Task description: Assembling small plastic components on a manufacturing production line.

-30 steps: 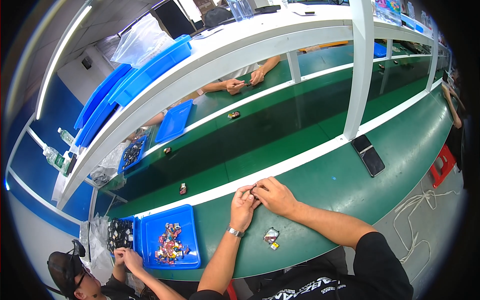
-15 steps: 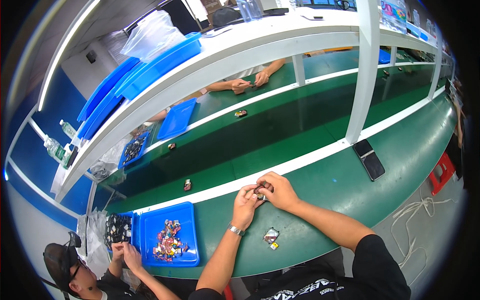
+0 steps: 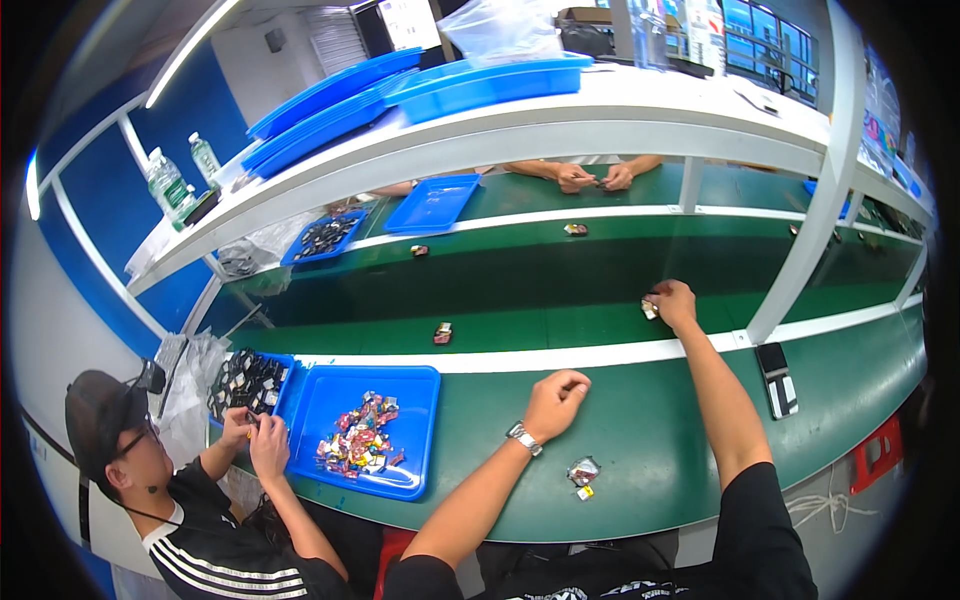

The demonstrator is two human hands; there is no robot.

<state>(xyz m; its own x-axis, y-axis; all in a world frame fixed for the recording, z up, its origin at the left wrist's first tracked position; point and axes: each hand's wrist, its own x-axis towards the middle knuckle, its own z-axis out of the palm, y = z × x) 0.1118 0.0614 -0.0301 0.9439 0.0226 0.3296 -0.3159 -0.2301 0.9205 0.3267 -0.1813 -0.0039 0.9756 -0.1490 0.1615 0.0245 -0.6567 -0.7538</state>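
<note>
My right hand [image 3: 674,304] reaches over the dark green belt beyond the white rail. Its fingers pinch a small packet-like piece [image 3: 650,309] with pale and dark faces, low over the belt or touching it. My left hand [image 3: 556,405] is over the near green worktop, its fingers curled closed with nothing showing in them. A silver watch [image 3: 523,438] circles that wrist. Close to me on the worktop lies a small clear-and-dark-red piece [image 3: 583,471] with a yellow tab. A similar red-and-white piece [image 3: 443,333] sits on the belt to the left.
A blue tray [image 3: 430,440] holds a pile of small colourful pieces. Beside it, a co-worker's hands [image 3: 262,440] work by a bin of black pieces [image 3: 245,385]. A phone [image 3: 777,380] lies at right near a white post [image 3: 815,200]. Another person's hands [image 3: 598,178] are across the belt.
My hands have parted. The right one has carried the small piece forward and right over the belt, while the left stays over the worktop. The head view has shifted.
</note>
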